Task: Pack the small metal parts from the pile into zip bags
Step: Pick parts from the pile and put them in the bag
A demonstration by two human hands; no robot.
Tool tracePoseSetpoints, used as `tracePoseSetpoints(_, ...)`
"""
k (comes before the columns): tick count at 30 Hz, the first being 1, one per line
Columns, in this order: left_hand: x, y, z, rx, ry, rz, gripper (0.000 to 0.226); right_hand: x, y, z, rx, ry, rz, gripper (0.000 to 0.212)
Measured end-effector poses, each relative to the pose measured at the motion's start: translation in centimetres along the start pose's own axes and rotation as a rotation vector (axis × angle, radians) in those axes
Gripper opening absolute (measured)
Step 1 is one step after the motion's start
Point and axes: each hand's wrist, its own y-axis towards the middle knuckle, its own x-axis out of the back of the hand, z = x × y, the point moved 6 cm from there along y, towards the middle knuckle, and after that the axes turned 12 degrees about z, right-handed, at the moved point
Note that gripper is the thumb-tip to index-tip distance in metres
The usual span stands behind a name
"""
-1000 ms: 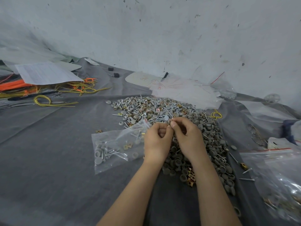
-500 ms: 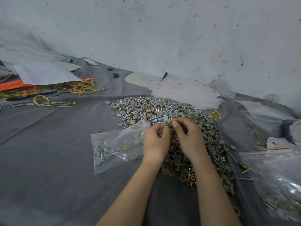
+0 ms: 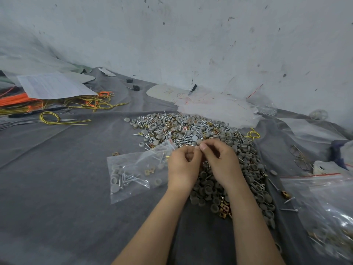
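A pile of small parts, silver screws, grey round caps and brass clips, spreads across the grey cloth in the middle. A clear zip bag holding a few screws, caps and clips lies left of the pile. My left hand has its fingers curled at the bag's raised right edge, over the near side of the pile. My right hand is beside it, thumb and fingers pinched together against the left fingertips. What they pinch is too small to make out.
A stack of empty zip bags lies behind the pile by the wall. Filled bags sit at the right edge. Yellow and orange wires and a paper sheet lie at the far left. Spectacles rest right of the pile.
Both hands stay together over the pile; the fingertips have shifted slightly as they work something small between them. The bag has not moved.
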Motion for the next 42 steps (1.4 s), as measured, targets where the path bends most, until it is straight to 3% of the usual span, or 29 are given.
tracePoseSetpoints(6, 0.1, 0.0, 0.1, 0.038, -0.033, -0.007, 0.027, -0.2, -0.2, 0.6, 0.011, -0.147, -0.079, 0.010)
tracePoseSetpoints(11, 0.2, 0.0, 0.1, 0.042, -0.020, -0.014, 0.026, -0.6, 0.0, 0.2, -0.057, -0.135, -0.078, 0.019)
tracePoseSetpoints(21, 0.2, -0.1, -0.4, -0.018, 0.048, -0.029, 0.028, -0.8, 0.4, -1.1, -0.165, 0.085, -0.013, 0.020)
tracePoseSetpoints(30, -0.2, -0.2, -0.8, -0.088, 0.077, -0.009, 0.020, -1.3, 0.5, -2.5, -0.249, 0.496, -0.015, 0.034)
tracePoseSetpoints(42, -0.3, -0.5, -0.8, -0.099, 0.123, -0.007, 0.021, -1.0, 0.4, -2.8, -0.231, 0.558, 0.013, 0.024)
